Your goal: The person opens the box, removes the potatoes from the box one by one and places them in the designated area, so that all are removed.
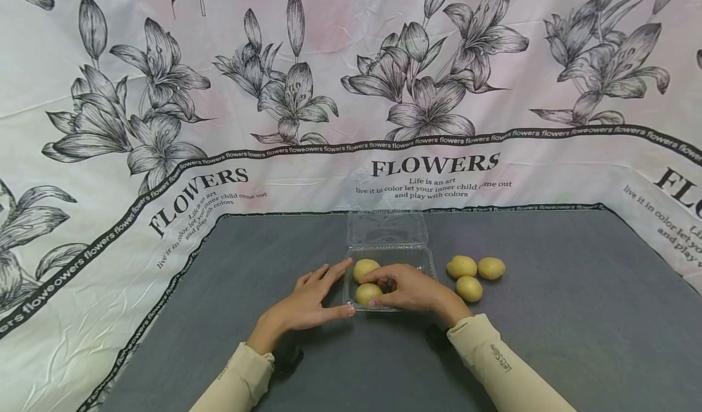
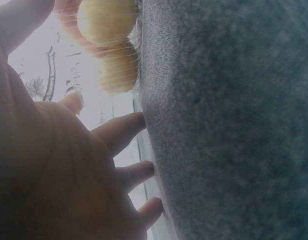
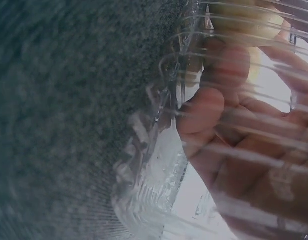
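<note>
A clear plastic clamshell box (image 1: 432, 264) stands on the grey table with its lid (image 1: 386, 229) raised at the back. Two yellow lemons lie in its left part: a rear lemon (image 1: 365, 269) and a front lemon (image 1: 368, 294). My right hand (image 1: 414, 288) reaches into the box from the right, thumb and index finger around the front lemon, its other fingers curled. Through the ribbed wall, the right wrist view shows this lemon (image 3: 246, 24) by the fingers. My left hand (image 1: 307, 302) is spread at the box's left side, fingertips at the rim and thumb near the front corner.
Right of the box, three more lemons sit close together: one at the back left (image 1: 461, 267), one at the right (image 1: 491, 268) and one in front (image 1: 469, 289). A flower-printed cloth (image 1: 307, 180) hangs behind the grey tabletop (image 1: 576, 314).
</note>
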Available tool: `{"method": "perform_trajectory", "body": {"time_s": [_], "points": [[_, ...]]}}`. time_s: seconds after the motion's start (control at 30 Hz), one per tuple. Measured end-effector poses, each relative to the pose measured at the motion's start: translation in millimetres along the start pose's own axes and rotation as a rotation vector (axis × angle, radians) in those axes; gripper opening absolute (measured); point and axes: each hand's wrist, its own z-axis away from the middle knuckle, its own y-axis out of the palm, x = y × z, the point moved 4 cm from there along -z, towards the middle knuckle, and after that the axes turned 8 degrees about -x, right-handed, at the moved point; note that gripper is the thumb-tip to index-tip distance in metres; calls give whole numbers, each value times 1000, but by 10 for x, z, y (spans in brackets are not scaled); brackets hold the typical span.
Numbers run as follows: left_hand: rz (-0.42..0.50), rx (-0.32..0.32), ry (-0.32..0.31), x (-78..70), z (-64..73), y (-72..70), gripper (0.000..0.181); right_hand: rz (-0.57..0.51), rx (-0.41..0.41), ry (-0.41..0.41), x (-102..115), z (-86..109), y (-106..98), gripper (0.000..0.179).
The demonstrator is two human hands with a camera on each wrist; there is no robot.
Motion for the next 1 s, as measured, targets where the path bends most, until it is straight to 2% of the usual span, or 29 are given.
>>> {"method": "perform_trajectory", "body": {"time_s": [0.23, 1.0], "points": [[-8, 3, -8, 14, 3, 6, 91, 1, -14, -7, -16, 3, 14, 46], [0, 5, -4, 23, -11, 8, 91, 38, -109, -119, 6, 41, -30, 47]]}}
